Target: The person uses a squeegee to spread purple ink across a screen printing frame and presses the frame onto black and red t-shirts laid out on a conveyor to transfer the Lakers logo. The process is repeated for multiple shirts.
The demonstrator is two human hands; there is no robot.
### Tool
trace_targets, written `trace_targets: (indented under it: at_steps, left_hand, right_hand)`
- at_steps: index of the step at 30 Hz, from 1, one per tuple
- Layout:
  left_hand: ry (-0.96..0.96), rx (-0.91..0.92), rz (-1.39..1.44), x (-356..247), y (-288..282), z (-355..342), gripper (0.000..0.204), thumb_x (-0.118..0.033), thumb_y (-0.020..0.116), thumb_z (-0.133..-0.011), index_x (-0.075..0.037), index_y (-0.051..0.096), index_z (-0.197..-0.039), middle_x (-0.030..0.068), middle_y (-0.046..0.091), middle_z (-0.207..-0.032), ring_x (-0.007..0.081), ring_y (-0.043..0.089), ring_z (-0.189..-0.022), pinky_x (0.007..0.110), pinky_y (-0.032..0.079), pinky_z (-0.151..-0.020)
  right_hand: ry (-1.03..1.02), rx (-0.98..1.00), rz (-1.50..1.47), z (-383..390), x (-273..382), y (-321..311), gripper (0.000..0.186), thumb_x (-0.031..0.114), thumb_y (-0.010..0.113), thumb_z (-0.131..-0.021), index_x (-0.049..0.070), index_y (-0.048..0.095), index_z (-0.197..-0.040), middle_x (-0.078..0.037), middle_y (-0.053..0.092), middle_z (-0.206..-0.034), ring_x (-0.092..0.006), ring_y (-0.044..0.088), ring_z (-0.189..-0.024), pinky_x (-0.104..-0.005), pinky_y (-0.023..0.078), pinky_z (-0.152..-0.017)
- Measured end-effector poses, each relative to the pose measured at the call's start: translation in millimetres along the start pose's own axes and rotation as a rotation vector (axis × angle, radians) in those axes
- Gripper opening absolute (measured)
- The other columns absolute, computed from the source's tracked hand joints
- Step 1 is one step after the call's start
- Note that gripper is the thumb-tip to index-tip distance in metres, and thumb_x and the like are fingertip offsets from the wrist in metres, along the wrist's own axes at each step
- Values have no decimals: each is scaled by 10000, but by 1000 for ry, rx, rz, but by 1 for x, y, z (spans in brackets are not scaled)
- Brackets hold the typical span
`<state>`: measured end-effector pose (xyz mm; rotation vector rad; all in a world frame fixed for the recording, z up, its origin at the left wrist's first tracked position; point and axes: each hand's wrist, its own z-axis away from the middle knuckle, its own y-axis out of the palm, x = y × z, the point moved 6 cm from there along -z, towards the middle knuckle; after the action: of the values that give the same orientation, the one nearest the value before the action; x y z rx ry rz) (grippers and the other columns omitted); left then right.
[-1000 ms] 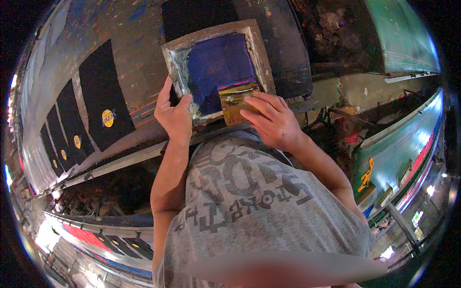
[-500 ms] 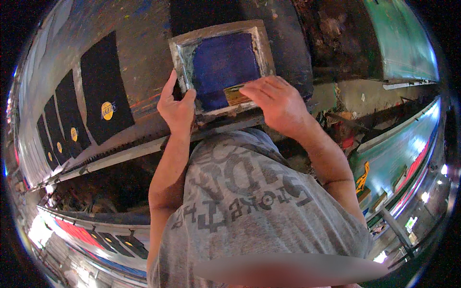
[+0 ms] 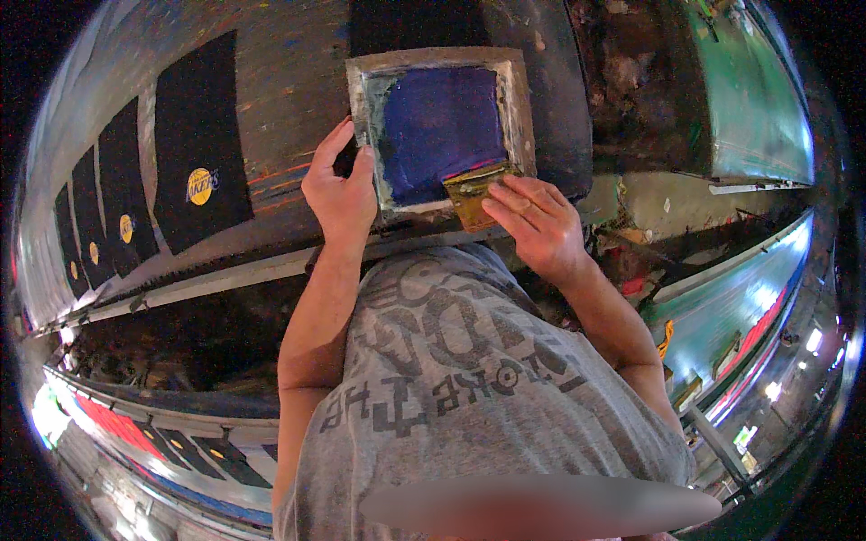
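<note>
A screen printing frame (image 3: 433,59) with worn, ink-stained sides lies on the dark table before me, its mesh (image 3: 442,131) covered in dark blue. My left hand (image 3: 339,189) grips the frame's left side between thumb and fingers. In my right hand (image 3: 544,221) is a small yellowish-brown squeegee (image 3: 471,206), tilted at the frame's near right corner. Its far edge is over the mesh, while its near part overhangs the front rim. Black fabric (image 3: 415,22) shows beyond the frame; what lies beneath the mesh is hidden.
Several black fabric pieces (image 3: 203,117) with round yellow prints lie in a row to the left along the table (image 3: 289,90). Green-topped tables (image 3: 753,108) stand at the right across a gap. Behind me, another table holds red and black pieces (image 3: 117,424).
My right hand has drawn the squeegee toward me and tilted it up, so more of it shows. The view has shifted slightly; my left hand keeps its place on the frame.
</note>
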<state>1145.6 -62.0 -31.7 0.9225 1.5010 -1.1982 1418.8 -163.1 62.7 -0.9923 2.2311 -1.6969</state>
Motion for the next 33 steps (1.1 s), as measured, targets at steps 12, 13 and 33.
trace_targets:
  at_steps: [12,13,33]
  left_hand:
    - [-121,26,-23,-6,1,-7,369,39,810,-906,32,778,-1273,169,781,-1359,249,731,-1269,364,529,-1139]
    - [-111,26,-49,-8,0,-7,371,42,812,-904,32,778,-1273,164,786,-1348,247,735,-1259,363,532,-1134]
    - [-129,70,-85,-11,-3,-9,365,36,790,-900,31,772,-1265,164,785,-1365,253,729,-1282,367,525,-1142]
  right_hand:
    - [-51,-113,103,-92,-26,34,398,56,684,-859,97,799,-1238,-93,806,-1266,-306,761,-1184,-476,624,-997]
    - [-13,-105,82,-102,-32,33,393,51,676,-868,102,796,-1238,-93,812,-1248,-307,768,-1164,-472,624,-990]
    - [-18,186,-120,-54,7,19,341,142,657,-913,98,799,-1220,-84,773,-1216,-313,713,-1117,-472,578,-979]
